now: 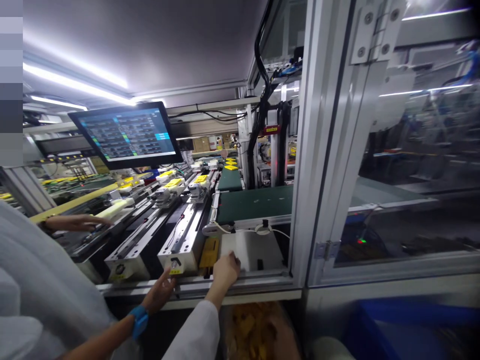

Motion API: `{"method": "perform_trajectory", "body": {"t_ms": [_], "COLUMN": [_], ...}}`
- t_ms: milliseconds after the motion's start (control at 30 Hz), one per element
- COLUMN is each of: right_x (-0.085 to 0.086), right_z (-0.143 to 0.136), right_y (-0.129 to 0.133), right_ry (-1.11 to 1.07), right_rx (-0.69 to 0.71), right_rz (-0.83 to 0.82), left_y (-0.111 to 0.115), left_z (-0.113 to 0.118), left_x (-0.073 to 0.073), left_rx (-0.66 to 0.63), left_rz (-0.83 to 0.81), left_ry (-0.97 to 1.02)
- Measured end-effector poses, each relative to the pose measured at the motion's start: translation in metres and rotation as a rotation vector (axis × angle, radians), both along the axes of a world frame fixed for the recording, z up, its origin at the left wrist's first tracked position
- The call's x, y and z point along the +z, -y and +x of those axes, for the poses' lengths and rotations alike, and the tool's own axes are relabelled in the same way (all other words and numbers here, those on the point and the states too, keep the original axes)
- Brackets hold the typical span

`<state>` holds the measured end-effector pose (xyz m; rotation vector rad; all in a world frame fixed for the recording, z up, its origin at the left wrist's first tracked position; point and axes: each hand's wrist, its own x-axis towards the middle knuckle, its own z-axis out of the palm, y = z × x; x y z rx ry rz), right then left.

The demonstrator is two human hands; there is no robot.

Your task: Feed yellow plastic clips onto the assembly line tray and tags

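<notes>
My left hand [226, 270], in a white sleeve, lies over the front edge of the machine bench with its fingers curled in. Whatever it may hold is hidden. Just left of it is a flat yellow piece [209, 252]; behind it is a grey metal plate [258, 250]. Low in the view, my right hand [283, 335] is smeared by motion, at a clear bag [243, 330] of yellow-orange pieces below the bench. Its fingers do not show clearly.
A co-worker at left has one hand [161, 290] with a blue wristband at the bench edge and another hand [78, 222] over the rails. Linear rails [183, 235], a green conveyor [258, 202], a monitor [127, 135], an aluminium door frame [326, 150] and a blue bin [408, 325] surround me.
</notes>
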<state>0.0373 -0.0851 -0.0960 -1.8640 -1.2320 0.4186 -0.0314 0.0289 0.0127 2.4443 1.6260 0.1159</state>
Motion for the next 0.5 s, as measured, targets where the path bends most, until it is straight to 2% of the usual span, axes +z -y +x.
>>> {"method": "perform_trajectory", "body": {"t_ms": [100,167,267,500], "right_x": [-0.041,-0.061,-0.077,-0.085], "right_z": [0.018,0.025,0.027,0.034], "right_y": [0.057,0.071,0.068,0.054], "right_ry": [-0.118,-0.332,-0.475,-0.602], "right_rx": [-0.008,-0.049,-0.127,-0.232], "right_rz": [-0.002,0.099,0.151,0.130], "left_y": [-0.001,-0.002,-0.003,-0.010], "left_z": [0.001,0.001,0.002,0.006], "left_x": [0.000,0.000,-0.001,-0.009], "left_rx": [-0.030,-0.041,-0.049,-0.047], "left_rz": [0.015,0.026,0.040,0.034], "left_ry": [-0.009,-0.017,-0.025,-0.035]}}
